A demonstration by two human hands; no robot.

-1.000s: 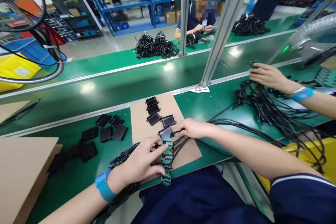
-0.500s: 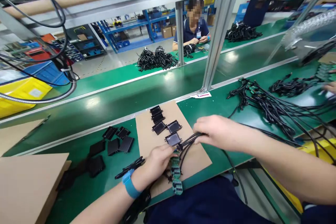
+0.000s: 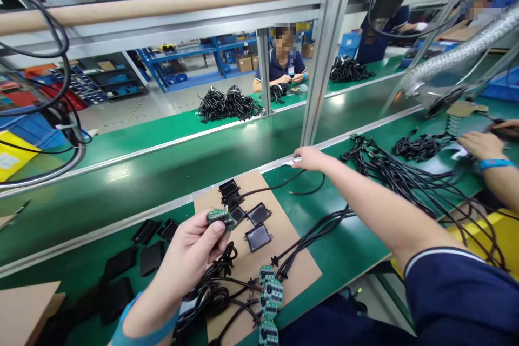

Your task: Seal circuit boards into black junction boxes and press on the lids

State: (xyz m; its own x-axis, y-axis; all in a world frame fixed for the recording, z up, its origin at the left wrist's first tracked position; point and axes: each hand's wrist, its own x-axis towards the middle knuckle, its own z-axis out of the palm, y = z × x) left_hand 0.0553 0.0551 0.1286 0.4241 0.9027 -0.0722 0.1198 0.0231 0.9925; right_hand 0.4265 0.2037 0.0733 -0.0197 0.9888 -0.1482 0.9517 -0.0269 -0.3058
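Note:
My left hand (image 3: 193, 251) is lifted above the cardboard sheet (image 3: 290, 259), pinching a small green circuit board (image 3: 221, 218) between thumb and fingers. A black cable (image 3: 275, 188) runs from that board to my right hand (image 3: 308, 158), which is stretched far forward to the belt's rail and closed on the cable's other end. Open black plastic shells (image 3: 257, 237) lie on the cardboard in a row. More green circuit boards (image 3: 271, 294) with black leads lie at the cardboard's near edge.
Loose black covers (image 3: 152, 257) lie left of the cardboard. A tangle of black cables (image 3: 409, 178) spreads to the right, where another person's hand (image 3: 480, 144) with a blue wristband works. Across the belt (image 3: 162, 167) a seated person handles cable bundles (image 3: 229, 102). A metal post (image 3: 320, 48) rises ahead.
My left hand lifted one green board off the cardboard. My right hand left the bunch of leads and reached forward to the rail, pulling one cable straight. The camera tilted up.

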